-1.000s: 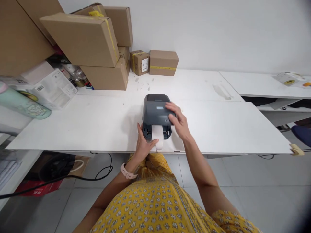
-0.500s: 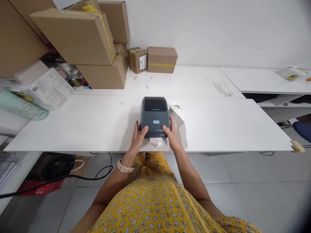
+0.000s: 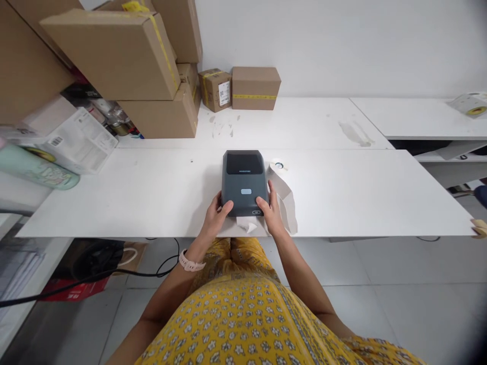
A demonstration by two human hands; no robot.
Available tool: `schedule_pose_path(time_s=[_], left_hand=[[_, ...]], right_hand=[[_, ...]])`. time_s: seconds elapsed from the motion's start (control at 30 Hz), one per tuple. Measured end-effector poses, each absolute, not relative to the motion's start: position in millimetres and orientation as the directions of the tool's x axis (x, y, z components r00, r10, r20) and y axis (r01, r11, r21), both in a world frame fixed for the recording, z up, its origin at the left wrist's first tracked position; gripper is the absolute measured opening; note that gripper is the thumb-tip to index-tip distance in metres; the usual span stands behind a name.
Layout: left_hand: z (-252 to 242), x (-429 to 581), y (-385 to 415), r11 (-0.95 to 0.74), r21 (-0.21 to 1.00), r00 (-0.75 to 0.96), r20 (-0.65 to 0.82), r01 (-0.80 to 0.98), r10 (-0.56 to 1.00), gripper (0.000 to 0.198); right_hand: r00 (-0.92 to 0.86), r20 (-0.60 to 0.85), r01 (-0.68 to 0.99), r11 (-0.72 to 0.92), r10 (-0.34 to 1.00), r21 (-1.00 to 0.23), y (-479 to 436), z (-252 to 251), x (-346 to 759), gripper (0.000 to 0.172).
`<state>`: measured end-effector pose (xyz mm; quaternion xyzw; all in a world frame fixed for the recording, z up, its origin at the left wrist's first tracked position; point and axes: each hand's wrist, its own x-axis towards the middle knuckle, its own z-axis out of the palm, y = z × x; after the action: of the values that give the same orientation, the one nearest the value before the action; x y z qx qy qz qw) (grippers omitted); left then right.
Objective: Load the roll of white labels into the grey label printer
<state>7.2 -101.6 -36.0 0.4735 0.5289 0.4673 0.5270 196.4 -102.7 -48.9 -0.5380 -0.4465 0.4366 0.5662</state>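
Note:
A dark grey label printer (image 3: 243,203) with a black window on top and a light button is on the white table in front of me. My left hand (image 3: 216,215) grips its left near corner, thumb on top and fingers along the side. On the opposite corner, my right hand (image 3: 271,209) holds it the same way. A crumpled bit of white paper (image 3: 247,224) pokes out at the printer's near edge. Beside its right side lies a loose strip of white paper (image 3: 286,195), with a small roll end (image 3: 279,166) at the top.
Cardboard boxes (image 3: 110,56) are stacked at the back left, with two smaller boxes (image 3: 254,88) against the wall. A mint green bottle (image 3: 41,167) and a white carton (image 3: 76,144) stand at the left. A black cable (image 3: 114,274) hangs below the table (image 3: 361,192).
The view has shifted slightly. Both hands keep their hold on the printer, which stays in about the same place on the table.

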Motion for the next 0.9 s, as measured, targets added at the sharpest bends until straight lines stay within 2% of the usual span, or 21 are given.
schedule_pose_path(time_s=[0.07, 0.13, 0.17, 0.27, 0.33, 0.63, 0.7, 0.77, 0.83, 0.9], left_hand=[[-36.4, 1.6, -123.0, 0.114, 0.990, -0.125, -0.103, 0.082, 0.987, 0.069], [-35.5, -1.3, -144.1, 0.152, 0.982, -0.217, -0.125, 0.109, 0.968, 0.048], [-34.0, -0.8, -151.7, 0.181, 0.979, -0.158, -0.165, 0.093, 0.974, 0.042], [-26.9, 10.2, -156.2, 0.348, 0.937, 0.189, -0.343, 0.008, 0.920, 0.043], [-22.6, 22.6, -148.2, 0.455, 0.890, 0.307, -0.429, -0.018, 0.850, 0.043], [-30.4, 44.6, -139.1, 0.460, 0.882, 0.274, -0.420, -0.100, 0.865, 0.047], [-36.7, 43.2, -140.1, 0.415, 0.907, 0.257, -0.386, -0.070, 0.886, 0.049], [-42.4, 40.9, -139.4, 0.365, 0.931, 0.252, -0.349, -0.019, 0.903, 0.051], [-45.3, 36.1, -138.0, 0.343, 0.938, 0.281, -0.340, 0.040, 0.897, 0.053], [-44.4, 27.4, -137.4, 0.344, 0.936, 0.342, -0.348, 0.076, 0.873, 0.054]], right_hand=[[0.216, 0.021, -0.011, 0.024, 0.976, -1.000, -103.4, -46.2, 196.4, 0.101], [0.214, 0.023, 0.005, 0.022, 0.976, -1.000, -104.1, -44.8, 195.9, 0.099], [0.216, 0.029, 0.013, 0.027, 0.976, -1.000, -104.4, -44.5, 195.6, 0.099], [0.231, 0.047, 0.009, 0.046, 0.972, -0.999, -105.2, -44.7, 194.2, 0.098], [0.236, 0.045, -0.003, 0.047, 0.971, -0.999, -105.6, -44.5, 193.3, 0.098], [0.241, 0.047, 0.005, 0.047, 0.970, -0.999, -105.3, -45.9, 191.6, 0.099], [0.249, 0.092, 0.069, 0.077, 0.964, -0.995, -106.9, -43.1, 191.4, 0.091], [0.263, 0.213, 0.226, 0.155, 0.941, -0.962, -109.7, -35.7, 191.7, 0.076], [0.218, 0.381, 0.448, 0.255, 0.898, -0.857, -112.9, -25.1, 192.9, 0.055], [0.104, 0.488, 0.620, 0.327, 0.867, -0.713, -115.6, -14.9, 194.7, 0.036]])
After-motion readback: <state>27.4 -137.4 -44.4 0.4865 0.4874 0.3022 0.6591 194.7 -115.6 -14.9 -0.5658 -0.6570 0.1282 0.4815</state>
